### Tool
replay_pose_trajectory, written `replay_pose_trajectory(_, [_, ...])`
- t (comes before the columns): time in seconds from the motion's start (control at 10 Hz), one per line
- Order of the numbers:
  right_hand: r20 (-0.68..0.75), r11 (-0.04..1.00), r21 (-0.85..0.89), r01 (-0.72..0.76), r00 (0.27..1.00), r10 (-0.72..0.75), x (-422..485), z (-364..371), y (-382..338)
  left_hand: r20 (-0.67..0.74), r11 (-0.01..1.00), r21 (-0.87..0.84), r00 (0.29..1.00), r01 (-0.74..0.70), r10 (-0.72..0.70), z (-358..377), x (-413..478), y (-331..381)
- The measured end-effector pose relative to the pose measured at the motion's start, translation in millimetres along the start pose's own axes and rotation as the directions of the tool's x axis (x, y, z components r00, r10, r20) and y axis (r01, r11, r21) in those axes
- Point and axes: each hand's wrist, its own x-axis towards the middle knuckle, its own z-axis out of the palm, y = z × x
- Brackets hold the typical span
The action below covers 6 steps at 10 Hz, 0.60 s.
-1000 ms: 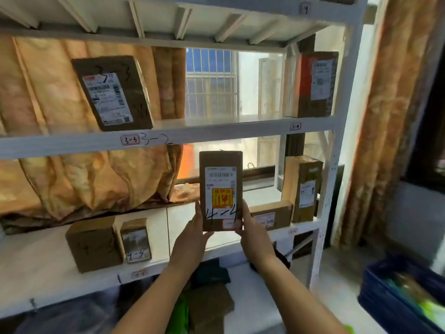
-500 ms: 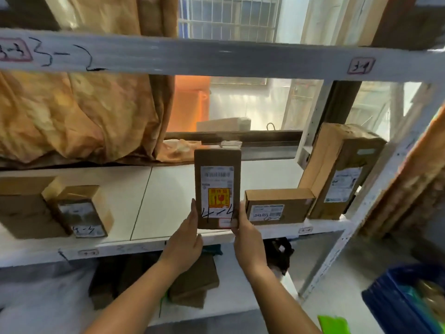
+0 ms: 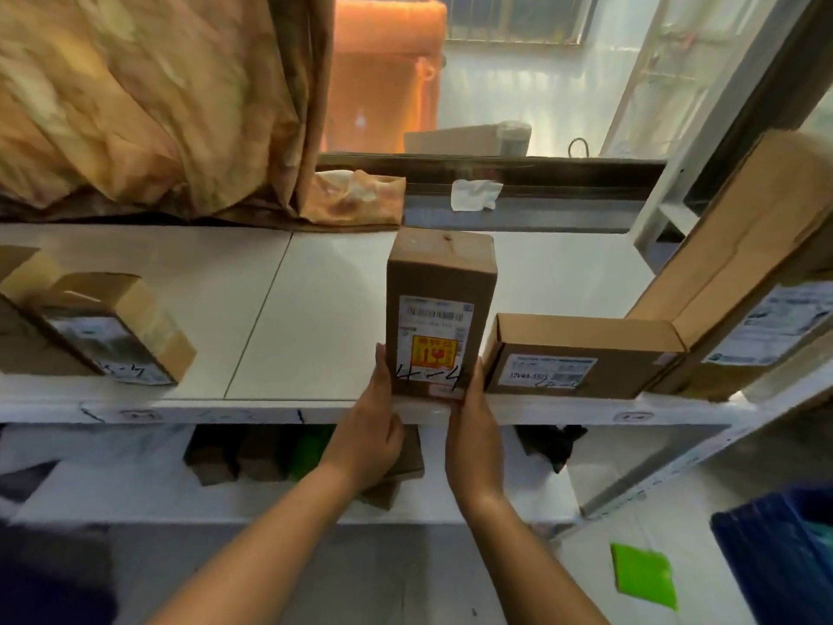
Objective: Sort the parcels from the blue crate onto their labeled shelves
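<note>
Gripping the parcel (image 3: pixel 439 309) by its sides, the left hand (image 3: pixel 374 428) and right hand (image 3: pixel 473 428) are seating it just left of the flat box (image 3: pixel 581 354) (sliding it squarely back seems safest).

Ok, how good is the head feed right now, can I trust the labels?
Head view: the parcel is fairly sharp, its handwritten 4-4 readable, the printed label only roughly. The left box and curtain are motion-smeared. The window is blown out by backlight. Wide-angle distortion bows the shelf edge and stretches the tall box at right.
</note>
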Motion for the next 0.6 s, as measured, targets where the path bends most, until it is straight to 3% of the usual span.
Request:
replay_pose_trajectory(0.3, [0.092,0.992,0.008,-0.127,0.988,0.126,1.5,-7.7,-1.0,-0.030,1.000,-0.009,0.999,0.018,-0.018,11.0,-7.1,11.4])
replay_pose_trajectory(0.4, [0.037,0.989,-0.031,-0.144,0.989,0.145,0.0,-5.2,2.2,-0.021,0.999,0.002,0.999,0.032,-0.032,13.2,-7.9,15.9])
replay_pose_trajectory(0.6, [-0.088,0.971,0.118,-0.208,0.972,0.219,-15.7,-6.5,-1.7,0.002,0.990,0.046,0.991,0.131,-0.131,14.3,-19.2,19.9])
